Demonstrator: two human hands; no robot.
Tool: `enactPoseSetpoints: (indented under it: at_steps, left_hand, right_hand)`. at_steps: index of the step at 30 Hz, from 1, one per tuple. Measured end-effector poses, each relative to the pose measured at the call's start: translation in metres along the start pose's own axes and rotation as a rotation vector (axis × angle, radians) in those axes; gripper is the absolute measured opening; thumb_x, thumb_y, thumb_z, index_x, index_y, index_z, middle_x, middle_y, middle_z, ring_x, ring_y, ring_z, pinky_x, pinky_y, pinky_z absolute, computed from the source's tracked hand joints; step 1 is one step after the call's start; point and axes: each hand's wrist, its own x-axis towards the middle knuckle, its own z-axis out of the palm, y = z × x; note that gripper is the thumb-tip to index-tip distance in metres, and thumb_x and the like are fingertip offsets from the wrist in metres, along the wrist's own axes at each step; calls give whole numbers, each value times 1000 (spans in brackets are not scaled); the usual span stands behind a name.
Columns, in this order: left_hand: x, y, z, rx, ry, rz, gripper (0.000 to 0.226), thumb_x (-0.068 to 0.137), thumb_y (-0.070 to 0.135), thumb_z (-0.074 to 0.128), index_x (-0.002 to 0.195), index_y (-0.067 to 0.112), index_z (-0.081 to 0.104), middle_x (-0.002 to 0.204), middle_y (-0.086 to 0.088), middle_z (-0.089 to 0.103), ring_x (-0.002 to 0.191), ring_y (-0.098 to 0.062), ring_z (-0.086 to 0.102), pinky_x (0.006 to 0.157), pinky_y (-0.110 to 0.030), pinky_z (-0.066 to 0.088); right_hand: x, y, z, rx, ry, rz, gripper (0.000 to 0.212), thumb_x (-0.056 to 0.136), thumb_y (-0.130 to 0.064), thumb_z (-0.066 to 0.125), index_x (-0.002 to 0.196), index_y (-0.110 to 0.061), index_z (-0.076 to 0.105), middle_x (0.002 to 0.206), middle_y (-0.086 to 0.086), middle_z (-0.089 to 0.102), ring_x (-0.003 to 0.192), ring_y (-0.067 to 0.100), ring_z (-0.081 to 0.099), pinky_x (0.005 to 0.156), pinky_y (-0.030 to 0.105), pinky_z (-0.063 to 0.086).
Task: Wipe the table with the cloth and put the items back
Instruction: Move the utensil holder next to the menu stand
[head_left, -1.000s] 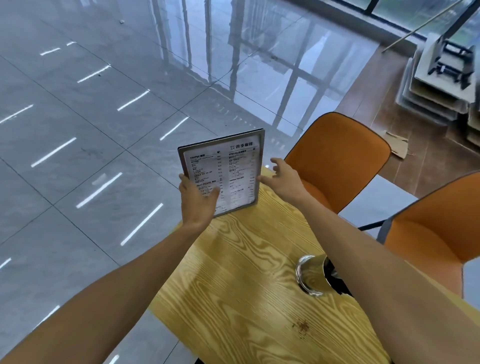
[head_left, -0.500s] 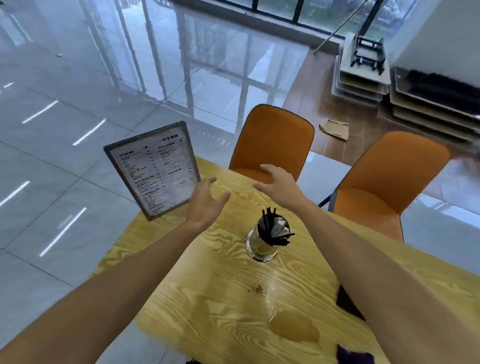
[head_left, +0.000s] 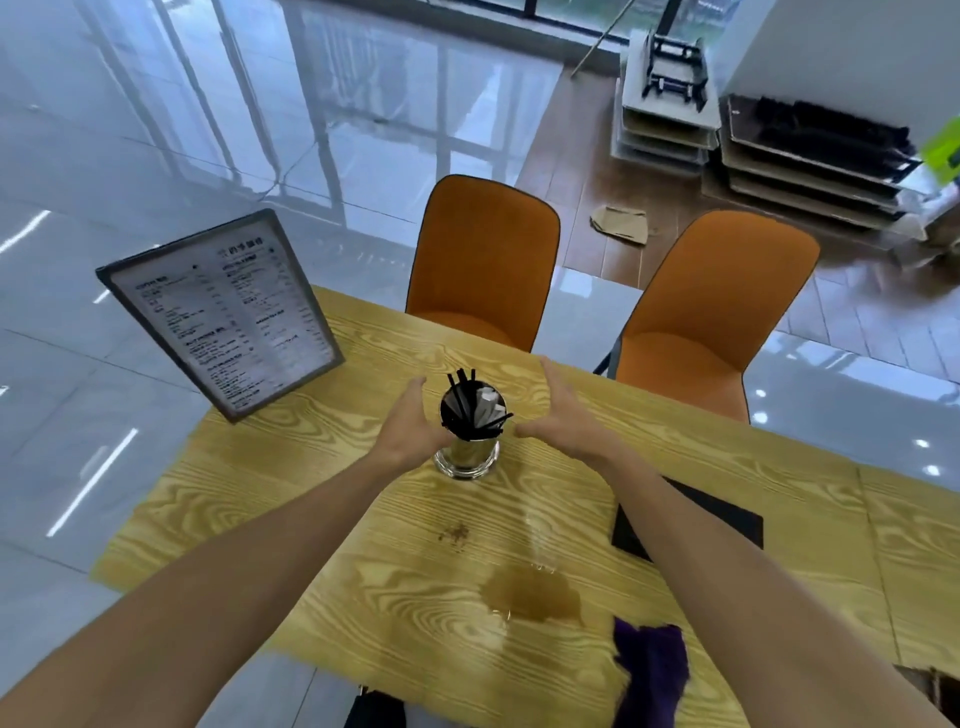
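On the table (head_left: 311, 519), purple cloth (head_left: 652, 670) lies crumpled beside a brown spill (head_left: 532, 597).

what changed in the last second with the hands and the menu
The left hand let go of the menu stand, now standing alone at the table's far left corner. Both hands moved to the straw cup, the right hand beside it. The spill stays unwiped.

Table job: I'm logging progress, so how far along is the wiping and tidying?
Done, apparently: the menu stands at the far left corner. In hand: the left hand and right hand flank the straw cup, open, without a clear grip. Left: the brown spill and small stain remain on the table, and the purple cloth lies unused near the spill.
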Motion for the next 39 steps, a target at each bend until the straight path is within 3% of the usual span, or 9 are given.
enactPoseSetpoints:
  at_steps: [5,7,10,14,22,28,31,34,39]
  left_hand:
    - [-2,-14,21,-118,-44,22,91,72,30,85,148,15,37,144,-6,50,126,-29,55,98,-48,53]
    - [-2,-17,26,-171,-14,39,83,73,27,88,142,14,43,133,-1,55,115,-24,61,93,-44,56]
    - [1,-20,27,-216,21,51,73,76,21,88,137,12,49,123,4,57,107,-21,64,87,-32,56]
    - [-1,-28,21,-238,69,64,63,77,17,88,131,10,56,120,3,61,107,-16,64,79,-16,54]
    - [-22,-52,-36,-325,242,31,61,79,26,86,131,16,57,120,9,62,108,-15,66,91,-32,57]
    - [-43,-97,-102,-306,393,-20,59,80,37,82,131,17,58,126,5,64,106,-15,67,88,-29,57]
    - [-57,-123,-132,-330,459,-61,61,80,39,80,132,18,57,123,7,62,107,-17,67,93,-37,57]
    - [-69,-147,-156,-348,523,-85,56,84,29,80,134,15,56,121,5,61,108,-19,65,92,-35,56]
    - [-85,-183,-188,-379,577,-159,60,81,33,81,133,15,56,126,2,62,110,-21,65,95,-39,56]
  right_hand:
    - [8,22,36,36,-73,14,123,79,-33,87,163,-24,-2,172,-1,-2,157,24,3,125,53,17]
    - [11,26,50,147,-101,17,117,77,-31,88,162,-25,8,170,-1,12,155,27,16,121,54,27]
    - [16,28,65,305,-50,15,95,70,-28,93,143,-37,32,138,-14,50,136,25,49,109,53,45]
    - [21,17,72,348,4,-10,86,75,-22,90,143,-25,39,138,-1,52,123,23,58,103,49,52]
    - [38,-51,104,254,-89,-125,77,75,-11,89,136,-23,44,123,-14,53,118,18,59,93,31,53]
    - [56,-116,163,209,-253,-178,77,78,-8,86,137,-22,39,120,-15,51,118,22,60,99,42,54]
    - [62,-145,198,175,-317,-205,78,79,-5,85,141,-16,38,115,-19,51,110,13,61,91,28,55]
    - [68,-167,230,120,-364,-239,69,81,2,81,134,-19,41,111,-19,54,98,2,59,76,14,53]
    - [79,-193,277,47,-405,-311,56,78,2,83,112,-34,55,109,-16,64,96,-5,66,79,15,54]
